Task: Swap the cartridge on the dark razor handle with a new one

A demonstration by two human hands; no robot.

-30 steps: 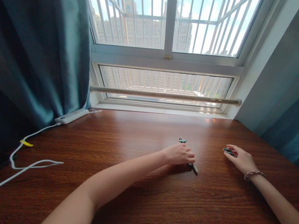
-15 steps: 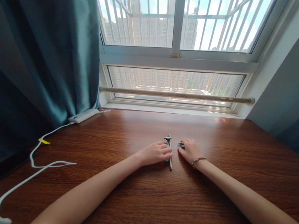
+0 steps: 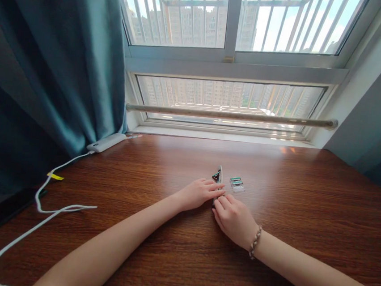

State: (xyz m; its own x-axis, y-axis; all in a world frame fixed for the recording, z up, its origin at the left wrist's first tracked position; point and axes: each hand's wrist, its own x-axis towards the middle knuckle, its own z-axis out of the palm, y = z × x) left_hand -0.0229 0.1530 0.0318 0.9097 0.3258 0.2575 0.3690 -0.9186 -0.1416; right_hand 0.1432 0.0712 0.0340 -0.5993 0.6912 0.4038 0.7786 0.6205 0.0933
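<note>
A slim razor lies on the wooden table, its head pointing toward the window. My left hand rests on its handle from the left, fingers laid over it and holding it. My right hand comes in from the near right, its curled fingertips closed on the handle's near end, which they hide. A small blade cartridge in a clear holder with green strips lies free on the table just right of the razor head. A bead bracelet is on my right wrist.
A white power bank sits at the back left by the teal curtain, with a white cable trailing along the table's left side. A metal rail runs across the window behind the table.
My right hand set the blade cartridge down beside the razor head and drew back to the handle's near end. The left hand stayed on the razor. The camera tilted slightly down.
</note>
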